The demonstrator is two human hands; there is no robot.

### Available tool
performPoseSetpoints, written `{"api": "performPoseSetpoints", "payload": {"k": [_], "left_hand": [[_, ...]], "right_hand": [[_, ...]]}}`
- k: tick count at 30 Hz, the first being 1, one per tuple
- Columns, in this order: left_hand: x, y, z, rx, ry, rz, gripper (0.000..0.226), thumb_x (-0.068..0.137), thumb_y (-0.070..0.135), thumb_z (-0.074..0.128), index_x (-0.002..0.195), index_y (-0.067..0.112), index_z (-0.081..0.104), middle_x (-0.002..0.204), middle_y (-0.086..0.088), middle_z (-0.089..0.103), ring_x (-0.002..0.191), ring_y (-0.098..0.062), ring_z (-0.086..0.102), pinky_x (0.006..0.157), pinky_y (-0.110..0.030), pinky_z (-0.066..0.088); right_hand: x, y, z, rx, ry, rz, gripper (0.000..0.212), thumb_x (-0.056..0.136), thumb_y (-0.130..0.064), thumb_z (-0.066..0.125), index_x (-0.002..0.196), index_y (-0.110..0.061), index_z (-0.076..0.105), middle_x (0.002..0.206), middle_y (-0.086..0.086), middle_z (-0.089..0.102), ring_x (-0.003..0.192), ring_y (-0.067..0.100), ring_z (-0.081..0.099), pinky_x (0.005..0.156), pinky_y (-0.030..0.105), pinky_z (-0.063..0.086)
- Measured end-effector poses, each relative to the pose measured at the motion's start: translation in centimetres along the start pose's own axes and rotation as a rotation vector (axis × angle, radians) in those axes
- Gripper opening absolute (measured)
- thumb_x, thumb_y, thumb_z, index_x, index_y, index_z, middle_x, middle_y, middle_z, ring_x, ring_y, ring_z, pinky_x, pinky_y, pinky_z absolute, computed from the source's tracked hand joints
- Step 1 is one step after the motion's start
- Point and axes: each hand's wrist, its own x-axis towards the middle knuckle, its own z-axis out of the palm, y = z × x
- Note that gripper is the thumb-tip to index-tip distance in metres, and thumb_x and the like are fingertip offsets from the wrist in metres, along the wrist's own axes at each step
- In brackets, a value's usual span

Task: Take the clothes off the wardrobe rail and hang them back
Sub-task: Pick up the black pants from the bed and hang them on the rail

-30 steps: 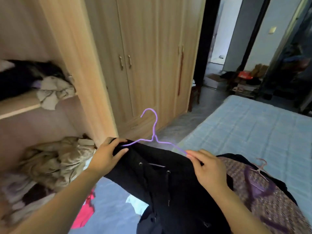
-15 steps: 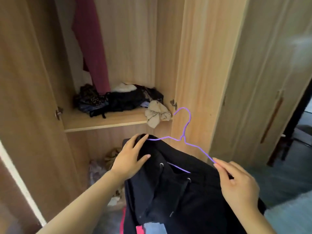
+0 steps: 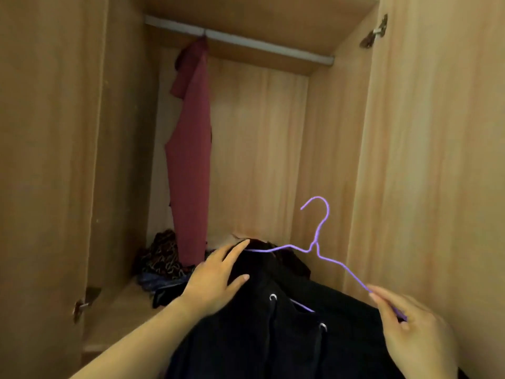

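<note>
A black drawstring garment (image 3: 287, 332) hangs on a thin purple wire hanger (image 3: 318, 242), held up in front of the open wardrobe. My left hand (image 3: 216, 280) grips the garment's left shoulder over the hanger's end. My right hand (image 3: 410, 332) pinches the hanger's right arm together with the cloth. The hanger's hook points up, well below the silver rail (image 3: 246, 42) at the top of the compartment. A dark red garment (image 3: 191, 160) hangs from the rail at its left part.
Crumpled patterned and dark clothes (image 3: 161, 266) lie on the wooden shelf (image 3: 114, 324) below the red garment. Open wardrobe doors (image 3: 43, 160) stand on both sides, with hinges showing. The rail right of the red garment is bare.
My view has swung from the bed to the wardrobe and tilted up to the rail. Both hands have kept their hold and lifted the hanger with the black garment towards the compartment.
</note>
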Motion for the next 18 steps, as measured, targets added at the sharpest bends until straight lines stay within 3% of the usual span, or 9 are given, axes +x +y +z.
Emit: {"api": "performPoseSetpoints", "payload": {"k": [1, 3, 6, 8, 11, 13, 15, 18], "left_hand": [[2.4, -0.9, -0.1, 0.019, 0.010, 0.013, 0.068, 0.090, 0.059, 0.036, 0.146, 0.046, -0.002, 0.148, 0.011, 0.027, 0.132, -0.014, 0.035, 0.097, -0.033, 0.043], [7.0, -2.6, -0.4, 0.034, 0.034, 0.011, 0.067, 0.091, 0.059, 0.035, 0.145, 0.046, -0.002, 0.146, 0.012, 0.031, 0.130, -0.013, 0.037, 0.096, -0.032, 0.043], [13.4, -5.1, -1.1, 0.054, 0.081, -0.016, 0.068, 0.091, 0.060, 0.035, 0.147, 0.043, 0.001, 0.146, 0.007, 0.035, 0.129, -0.016, 0.038, 0.096, -0.036, 0.044], [17.3, -6.6, -1.8, 0.078, 0.113, -0.032, 0.067, 0.091, 0.061, 0.034, 0.147, 0.039, 0.005, 0.147, 0.005, 0.035, 0.131, -0.018, 0.036, 0.097, -0.039, 0.043], [23.2, -8.7, -3.3, 0.105, 0.164, -0.040, 0.065, 0.090, 0.063, 0.032, 0.147, 0.037, 0.013, 0.148, 0.004, 0.034, 0.133, -0.018, 0.034, 0.099, -0.041, 0.042], [27.0, -9.9, -4.2, 0.088, 0.206, -0.037, 0.064, 0.090, 0.063, 0.032, 0.147, 0.036, 0.017, 0.148, 0.003, 0.034, 0.134, -0.019, 0.033, 0.100, -0.041, 0.042], [30.7, -11.0, -5.0, 0.068, 0.245, -0.023, 0.063, 0.091, 0.062, 0.032, 0.146, 0.034, 0.020, 0.147, 0.004, 0.034, 0.134, -0.019, 0.032, 0.100, -0.040, 0.042], [35.7, -12.3, -5.8, 0.085, 0.301, 0.018, 0.061, 0.092, 0.059, 0.033, 0.146, 0.032, 0.022, 0.146, 0.003, 0.034, 0.132, -0.019, 0.034, 0.098, -0.037, 0.042]], "right_hand": [[2.2, 0.0, 1.3, 0.004, 0.012, -0.011, 0.028, 0.073, -0.007, 0.075, 0.079, -0.035, 0.073, 0.087, -0.017, 0.062, 0.078, 0.008, 0.053, 0.065, -0.001, 0.034], [6.8, 0.0, 3.6, 0.022, 0.024, -0.028, 0.037, 0.074, -0.008, 0.076, 0.076, -0.044, 0.067, 0.074, -0.014, 0.064, 0.084, 0.007, 0.051, 0.066, -0.002, 0.032], [13.5, -0.1, 6.8, 0.051, 0.013, -0.055, 0.042, 0.078, -0.023, 0.070, 0.071, -0.063, 0.058, 0.080, -0.016, 0.065, 0.070, 0.011, 0.058, 0.067, 0.010, 0.039], [17.4, -0.9, 8.8, 0.058, 0.019, -0.085, 0.037, 0.080, -0.032, 0.064, 0.075, -0.068, 0.056, 0.081, -0.020, 0.064, 0.072, 0.012, 0.061, 0.067, 0.017, 0.041], [22.9, -3.3, 11.6, 0.030, 0.111, -0.166, 0.028, 0.081, -0.032, 0.064, 0.074, -0.059, 0.061, 0.079, -0.017, 0.067, 0.073, 0.016, 0.063, 0.058, 0.023, 0.044], [26.5, -5.3, 13.3, 0.014, 0.150, -0.208, 0.016, 0.082, -0.029, 0.065, 0.082, -0.045, 0.069, 0.071, -0.012, 0.067, 0.065, 0.018, 0.060, 0.055, 0.028, 0.043], [30.3, -7.1, 15.1, 0.010, 0.187, -0.219, 0.010, 0.083, -0.024, 0.065, 0.084, -0.030, 0.073, 0.058, -0.015, 0.058, 0.055, 0.012, 0.051, 0.052, 0.026, 0.040], [35.5, -9.2, 18.0, -0.027, 0.267, -0.245, 0.010, 0.082, -0.024, 0.065, 0.085, -0.021, 0.074, 0.060, -0.010, 0.060, 0.058, 0.018, 0.055, 0.060, 0.032, 0.049]]}}
